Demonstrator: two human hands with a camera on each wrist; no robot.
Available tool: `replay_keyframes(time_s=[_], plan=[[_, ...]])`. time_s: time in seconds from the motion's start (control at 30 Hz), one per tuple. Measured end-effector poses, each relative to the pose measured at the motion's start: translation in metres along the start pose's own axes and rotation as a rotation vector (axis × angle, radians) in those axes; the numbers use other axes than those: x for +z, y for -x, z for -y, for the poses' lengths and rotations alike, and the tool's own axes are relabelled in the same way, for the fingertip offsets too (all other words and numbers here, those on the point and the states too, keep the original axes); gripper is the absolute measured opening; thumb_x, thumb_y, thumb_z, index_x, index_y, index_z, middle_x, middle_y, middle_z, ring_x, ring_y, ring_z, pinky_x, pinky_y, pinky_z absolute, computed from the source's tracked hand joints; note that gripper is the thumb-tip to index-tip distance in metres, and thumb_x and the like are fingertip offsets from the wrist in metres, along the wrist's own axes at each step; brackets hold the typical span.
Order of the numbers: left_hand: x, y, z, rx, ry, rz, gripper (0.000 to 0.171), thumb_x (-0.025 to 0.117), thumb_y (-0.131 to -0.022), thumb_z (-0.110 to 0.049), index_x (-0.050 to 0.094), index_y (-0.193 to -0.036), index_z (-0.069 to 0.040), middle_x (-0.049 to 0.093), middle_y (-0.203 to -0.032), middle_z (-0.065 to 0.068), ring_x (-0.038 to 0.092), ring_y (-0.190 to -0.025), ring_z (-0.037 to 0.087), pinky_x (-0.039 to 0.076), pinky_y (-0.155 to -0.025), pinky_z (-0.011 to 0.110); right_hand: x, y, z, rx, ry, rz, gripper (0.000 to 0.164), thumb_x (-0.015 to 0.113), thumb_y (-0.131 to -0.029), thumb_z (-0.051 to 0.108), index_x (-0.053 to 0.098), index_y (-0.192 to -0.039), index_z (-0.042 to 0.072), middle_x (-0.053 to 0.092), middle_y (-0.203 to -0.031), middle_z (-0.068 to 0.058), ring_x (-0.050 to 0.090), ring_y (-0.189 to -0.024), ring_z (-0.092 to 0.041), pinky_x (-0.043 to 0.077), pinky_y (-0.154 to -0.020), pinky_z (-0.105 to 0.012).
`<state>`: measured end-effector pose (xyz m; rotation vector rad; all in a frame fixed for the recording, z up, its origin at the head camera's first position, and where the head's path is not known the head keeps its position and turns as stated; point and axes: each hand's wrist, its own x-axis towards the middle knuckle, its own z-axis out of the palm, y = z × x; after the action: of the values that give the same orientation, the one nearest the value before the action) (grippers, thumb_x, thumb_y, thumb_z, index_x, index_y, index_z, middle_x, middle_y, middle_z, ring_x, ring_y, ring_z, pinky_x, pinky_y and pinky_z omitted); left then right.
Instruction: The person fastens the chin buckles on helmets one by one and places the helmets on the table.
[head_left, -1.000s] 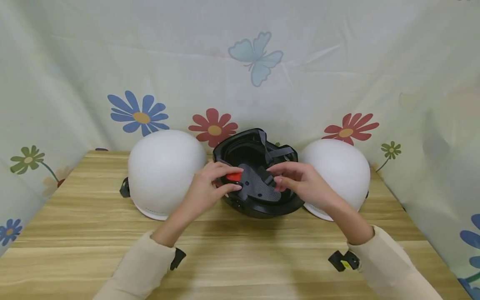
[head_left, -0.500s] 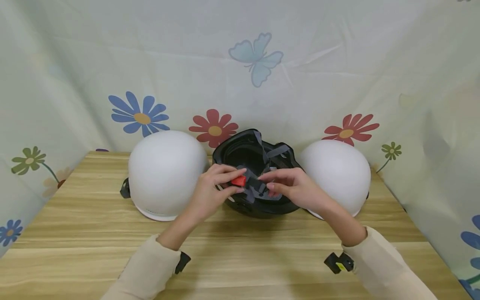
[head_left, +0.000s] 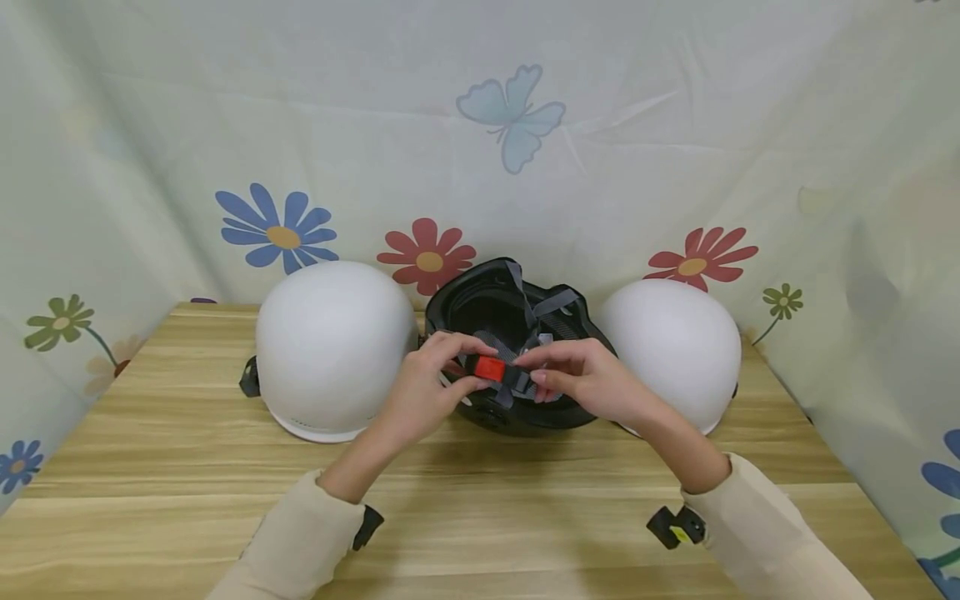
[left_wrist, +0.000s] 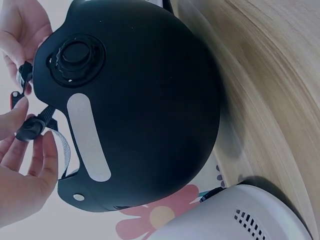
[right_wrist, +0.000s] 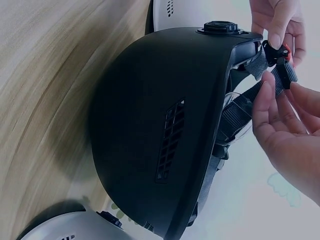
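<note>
A black helmet (head_left: 517, 425) lies upturned on the wooden table, its padded inside facing up and grey straps hanging over the rim. Above the opening, my left hand (head_left: 427, 383) pinches the chin strap buckle (head_left: 490, 368), with its red part showing between thumb and fingers. Close against it, my right hand (head_left: 592, 375) pinches the black strap end (head_left: 517, 378) that meets the buckle. Whether the two parts are locked together cannot be told. The right wrist view shows the strap (right_wrist: 240, 112) running from the helmet's edge to my right fingertips.
One white helmet (head_left: 335, 350) stands dome-up at the left and another (head_left: 678, 350) at the right, both close to the black one. The wooden table (head_left: 480, 517) stretches in front. A flower-print cloth (head_left: 337, 125) hangs behind.
My right hand has moved left with the strap end, and my left hand slightly right with the buckle. The gap between the two parts has closed, and more of the red part shows.
</note>
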<state>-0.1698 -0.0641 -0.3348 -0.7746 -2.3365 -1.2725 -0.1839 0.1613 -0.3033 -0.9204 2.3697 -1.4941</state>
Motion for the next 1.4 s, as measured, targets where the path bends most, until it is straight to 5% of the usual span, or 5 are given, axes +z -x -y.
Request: replay_keyframes(time_s=[0.43,0.63,0.87,1.4], plan=[[0.0023,-0.0003,0.0031,-0.01,0.003,-0.023,0.031,0.076,-0.074,-0.009,0.065,-0.102,-0.009,0.061,-0.097,0.005,0.053,-0.091,0.019,0.051,-0.072,0.031,-0.0003,0.0003,-0.0005,-0.042,-0.074,-0.001,0.025,0.058,-0.088,0.001,0.059,-0.112,-0.004,0.062,-0.092,-0.015,0.063,-0.078,-0.027,0.052,-0.075,-0.036],[0.0027,-0.0017,0.0035,-0.013,0.021,-0.043,0.03,0.076,-0.073,-0.01,0.065,-0.101,-0.009,0.061,-0.097,0.004,0.054,-0.089,0.021,0.049,-0.074,0.034,-0.0006,0.0004,0.0003,-0.065,-0.025,-0.003,0.034,0.067,-0.081,0.0,0.059,-0.113,-0.001,0.062,-0.09,-0.012,0.06,-0.078,-0.023,0.052,-0.07,-0.029],[0.0024,-0.0049,0.0041,-0.04,0.154,-0.062,0.035,0.077,-0.072,-0.01,0.055,-0.099,-0.008,0.068,-0.098,0.005,0.062,-0.09,0.018,0.047,-0.08,0.042,-0.0008,-0.0008,0.0015,-0.08,0.017,-0.056,0.033,0.069,-0.079,-0.001,0.059,-0.11,0.001,0.062,-0.086,-0.011,0.059,-0.075,-0.021,0.052,-0.067,-0.028],[0.0034,-0.0049,0.0058,-0.027,0.2,-0.116,0.022,0.077,-0.071,-0.006,0.065,-0.089,-0.004,0.066,-0.095,0.008,0.062,-0.081,0.019,0.052,-0.075,0.035,0.0018,-0.0007,-0.0014,-0.081,0.072,-0.11,0.029,0.067,-0.08,0.0,0.059,-0.108,0.001,0.061,-0.087,-0.012,0.059,-0.075,-0.023,0.052,-0.067,-0.028]])
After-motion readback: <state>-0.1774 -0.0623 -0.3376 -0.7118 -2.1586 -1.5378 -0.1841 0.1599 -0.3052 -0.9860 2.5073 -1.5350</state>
